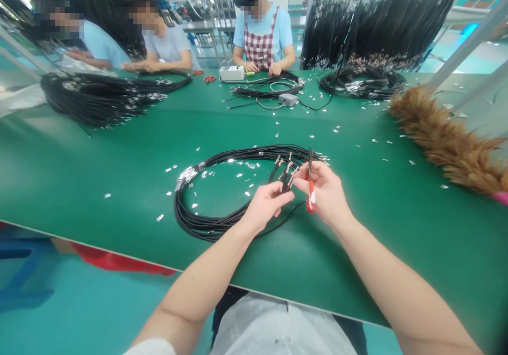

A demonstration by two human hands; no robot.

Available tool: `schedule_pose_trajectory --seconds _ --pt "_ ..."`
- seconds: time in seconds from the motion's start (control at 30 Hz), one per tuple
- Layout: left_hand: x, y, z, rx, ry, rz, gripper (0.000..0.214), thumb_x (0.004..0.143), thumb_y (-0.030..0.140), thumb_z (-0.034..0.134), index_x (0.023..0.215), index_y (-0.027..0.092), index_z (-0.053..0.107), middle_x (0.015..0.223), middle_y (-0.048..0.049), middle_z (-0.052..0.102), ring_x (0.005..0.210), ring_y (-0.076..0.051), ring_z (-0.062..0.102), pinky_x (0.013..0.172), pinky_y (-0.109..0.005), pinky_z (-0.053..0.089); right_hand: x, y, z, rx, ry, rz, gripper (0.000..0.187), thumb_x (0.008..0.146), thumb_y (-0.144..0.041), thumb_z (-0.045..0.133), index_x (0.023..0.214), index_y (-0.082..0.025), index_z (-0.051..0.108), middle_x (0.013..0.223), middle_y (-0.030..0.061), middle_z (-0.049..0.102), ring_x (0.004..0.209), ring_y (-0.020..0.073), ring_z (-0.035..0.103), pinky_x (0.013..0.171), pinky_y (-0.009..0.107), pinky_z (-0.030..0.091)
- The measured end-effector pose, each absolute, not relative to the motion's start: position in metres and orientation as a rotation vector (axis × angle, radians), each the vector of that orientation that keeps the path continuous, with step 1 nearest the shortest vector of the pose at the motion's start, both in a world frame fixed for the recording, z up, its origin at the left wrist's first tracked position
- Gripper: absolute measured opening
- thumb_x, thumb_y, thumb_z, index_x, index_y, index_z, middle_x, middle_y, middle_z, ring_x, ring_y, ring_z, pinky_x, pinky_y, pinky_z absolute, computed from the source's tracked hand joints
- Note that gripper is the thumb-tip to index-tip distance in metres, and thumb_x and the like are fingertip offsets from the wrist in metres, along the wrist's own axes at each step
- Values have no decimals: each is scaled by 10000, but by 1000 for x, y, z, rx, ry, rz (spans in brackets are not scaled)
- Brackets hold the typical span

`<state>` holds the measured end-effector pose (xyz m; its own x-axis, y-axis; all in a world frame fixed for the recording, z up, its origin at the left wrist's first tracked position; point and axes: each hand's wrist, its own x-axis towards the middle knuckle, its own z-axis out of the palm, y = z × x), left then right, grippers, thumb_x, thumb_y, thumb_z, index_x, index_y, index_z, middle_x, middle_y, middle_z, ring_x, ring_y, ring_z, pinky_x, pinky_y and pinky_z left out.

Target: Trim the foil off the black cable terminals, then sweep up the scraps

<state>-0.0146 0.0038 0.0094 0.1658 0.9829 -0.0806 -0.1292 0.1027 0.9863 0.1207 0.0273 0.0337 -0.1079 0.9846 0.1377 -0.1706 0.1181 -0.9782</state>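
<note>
A bundle of black cables (198,227) lies in a wide loop on the green table, with silvery-white labels (186,175) wrapped round its left side. My left hand (266,202) is closed on several cable ends, whose stripped, pale tips point up and away from me. Just to its right, my right hand (323,190) holds red-handled scissors (310,193), their dark blades pointing away. The thumb and forefinger of that hand pinch close to the cable tips; whether they grip one is too small to tell.
Small white scraps are scattered over the green table (130,159). Further cable bundles (107,98) lie at the far left and far right (363,81). A grey box (288,99) sits near a co-worker (262,37) opposite. A brown feather duster (448,138) lies at the right.
</note>
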Motion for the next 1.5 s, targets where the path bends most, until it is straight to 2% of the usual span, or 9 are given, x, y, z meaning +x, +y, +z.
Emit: schedule_pose_trajectory --seconds 0.17,0.33,0.57,0.8,0.97,1.1,1.27,1.5 --pt "-13 2 10 1049 1042 1151 213 637 299 677 708 144 551 608 43 444 422 -22 331 326 -164 251 117 30 32 -952 -1189 1283 260 608 -223 685 749 -199 468 617 -58 531 567 83 497 569 236 412" --pt "-14 1 13 1005 1014 1206 191 684 303 638 673 143 535 522 54 408 396 -30 329 342 -173 254 123 32 33 -928 -1309 1252 244 632 -233 659 751 -206 448 637 -50 522 595 95 498 615 263 428" --pt "-24 7 15 784 758 931 227 681 291 648 625 123 504 467 50 356 392 -34 311 346 -165 186 128 29 39 -859 -1593 1126 168 673 -214 639 733 -201 483 691 -19 533 620 107 499 614 268 426" --pt "-30 13 16 718 682 875 250 688 298 648 617 122 486 468 60 308 388 -28 282 344 -149 166 133 30 32 -970 -1630 1131 273 681 -394 648 736 -204 461 652 -23 506 573 109 469 571 260 399" --pt "-35 16 15 660 631 992 229 708 285 628 621 126 488 487 54 305 396 -33 272 337 -147 184 144 28 23 -1232 -2090 697 370 677 -553 606 717 -199 506 516 -43 428 479 91 329 500 231 292" --pt "-35 16 15 660 643 994 225 711 284 624 623 127 489 491 52 302 403 -36 272 339 -147 188 145 25 23 -1302 -2279 436 397 724 -596 524 750 -201 555 495 -26 454 460 100 352 485 221 262" --pt "-33 16 15 672 665 988 241 705 297 628 614 125 486 489 49 315 405 -35 276 344 -152 184 139 24 27 -1322 -2351 345 378 743 -583 512 760 -212 587 515 -8 522 452 109 414 477 218 249" --pt "-32 15 14 720 671 1018 216 728 278 614 629 121 503 481 52 325 398 -35 285 351 -163 183 138 24 29 -1368 -2378 304 361 745 -559 531 726 -202 585 519 -1 541 445 112 416 474 227 254"
